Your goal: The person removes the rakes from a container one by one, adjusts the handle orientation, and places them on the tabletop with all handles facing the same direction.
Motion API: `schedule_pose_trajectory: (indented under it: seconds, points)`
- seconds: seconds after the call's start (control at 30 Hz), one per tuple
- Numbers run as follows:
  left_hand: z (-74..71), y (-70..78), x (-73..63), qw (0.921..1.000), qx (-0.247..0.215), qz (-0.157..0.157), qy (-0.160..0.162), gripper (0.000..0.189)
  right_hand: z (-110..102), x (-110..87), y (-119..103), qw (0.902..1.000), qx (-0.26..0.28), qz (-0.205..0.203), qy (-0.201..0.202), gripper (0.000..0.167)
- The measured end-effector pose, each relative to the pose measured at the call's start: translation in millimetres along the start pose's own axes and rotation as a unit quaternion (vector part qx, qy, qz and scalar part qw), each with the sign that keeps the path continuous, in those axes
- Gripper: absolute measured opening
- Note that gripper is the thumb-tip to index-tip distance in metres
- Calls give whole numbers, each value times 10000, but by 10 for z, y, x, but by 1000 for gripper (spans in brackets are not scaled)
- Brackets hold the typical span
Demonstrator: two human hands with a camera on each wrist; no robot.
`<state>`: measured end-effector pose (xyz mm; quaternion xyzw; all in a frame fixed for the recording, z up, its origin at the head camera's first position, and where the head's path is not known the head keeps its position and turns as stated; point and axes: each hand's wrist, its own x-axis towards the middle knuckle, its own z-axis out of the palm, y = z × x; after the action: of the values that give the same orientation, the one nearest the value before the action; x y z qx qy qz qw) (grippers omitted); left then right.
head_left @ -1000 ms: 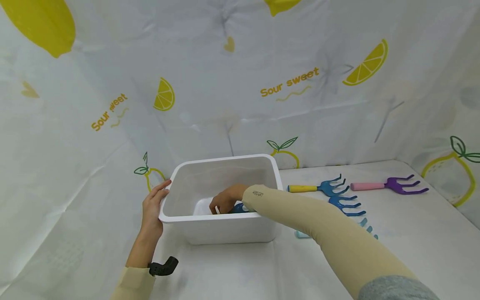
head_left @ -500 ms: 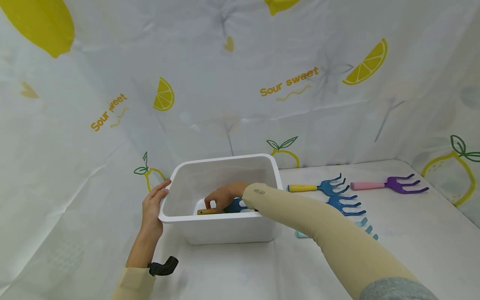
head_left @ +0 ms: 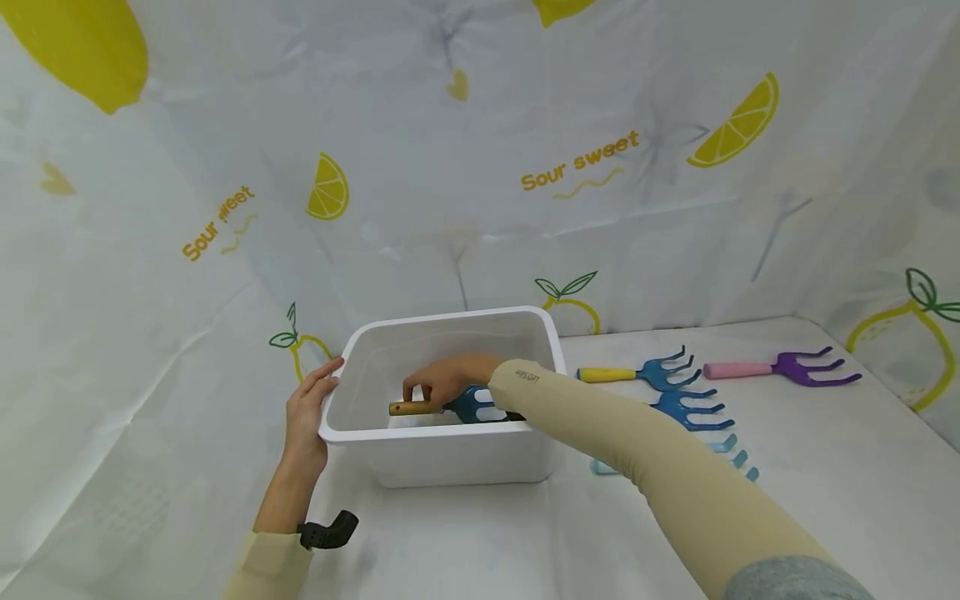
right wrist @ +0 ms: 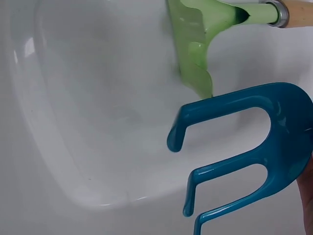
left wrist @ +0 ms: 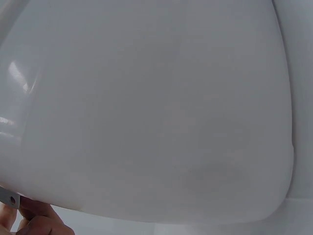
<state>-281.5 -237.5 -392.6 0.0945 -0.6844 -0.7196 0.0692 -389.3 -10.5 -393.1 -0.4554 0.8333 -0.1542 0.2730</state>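
Observation:
Inside the white bin [head_left: 465, 458], my right hand [head_left: 442, 382] grips the wooden handle of a blue hand rake [head_left: 471, 406]. Its bent tines [right wrist: 220, 110] point away from the hand in the right wrist view. Beneath it in the bin lies a green tool [right wrist: 195, 44] with a wooden handle; its full shape is cut off by the frame. At the bin's left end, my left hand [head_left: 303, 421] holds the rim, the fingers reaching over the edge. In the left wrist view the bin's outer wall [left wrist: 161, 112] fills most of the picture.
Right of the bin, a yellow-handled blue rake [head_left: 660, 375] and a pink-handled purple rake [head_left: 806, 369] lie on the white cloth. Nearer, another blue rake [head_left: 690, 410] and a light blue one [head_left: 726, 446] are partly hidden behind my right sleeve [head_left: 622, 433].
My right hand has risen slightly inside the bin with the blue hand rake, and more of the rake's handle and head shows. The left hand and the bin stay put.

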Motion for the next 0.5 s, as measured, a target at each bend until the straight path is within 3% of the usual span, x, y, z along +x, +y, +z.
schedule_pose_trajectory:
  seconds: [0.5]
  points:
    - [2,-6,1,9998,195,20,1,42,-94,-79,-46,9999,-23,53,157,59]
